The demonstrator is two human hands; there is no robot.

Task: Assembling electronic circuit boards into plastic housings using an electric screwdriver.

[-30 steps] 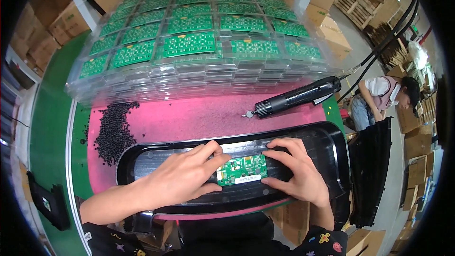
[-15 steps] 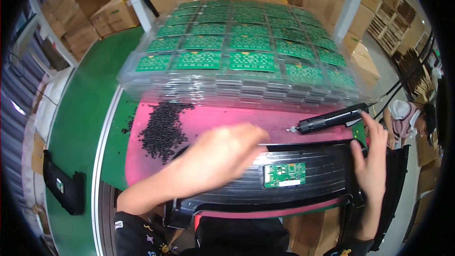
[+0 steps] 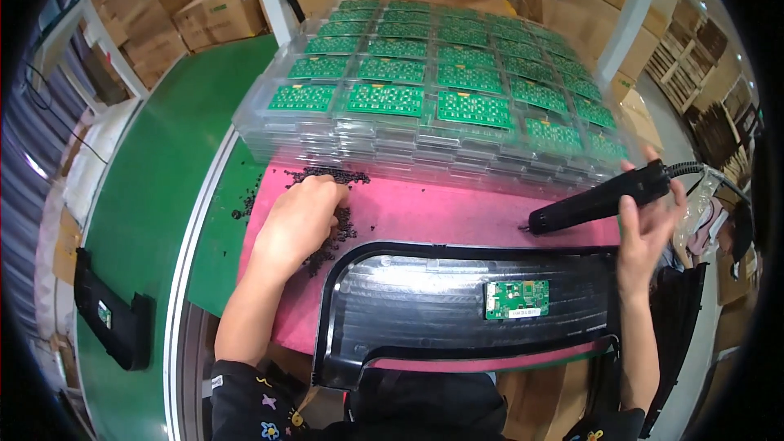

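while the left hand (image 3: 300,216) reaches down into a heap of small black pieces (image 3: 345,227), the right hand (image 3: 643,233) has its grip around the rear half of a black power screwdriver (image 3: 592,198), thumb on the near side and fingers behind. in the head view, the left hand's fingers are bent and their tips are hidden among the pieces, so i cannot tell whether that grip is pinching any of them. the screwdriver slants, its tip to the left and lower than its corded end, over the right part of a pink mat (image 3: 457,216). in front of it, along the near edge of the mat, a curved black plastic housing (image 3: 416,298) lies with its hollow side up. a green circuit board (image 3: 517,300) lies inside the housing, right of its middle, with a white label along its lower edge; neither hand touches it. behind the mat rises a stack of clear trays (image 3: 392,139), with rows of green boards (image 3: 385,100) on top. farther left, on the green desk (image 3: 122,196) beyond a pale rail (image 3: 192,241), lies a smaller black housing (image 3: 122,331) bearing a small board (image 3: 104,314).
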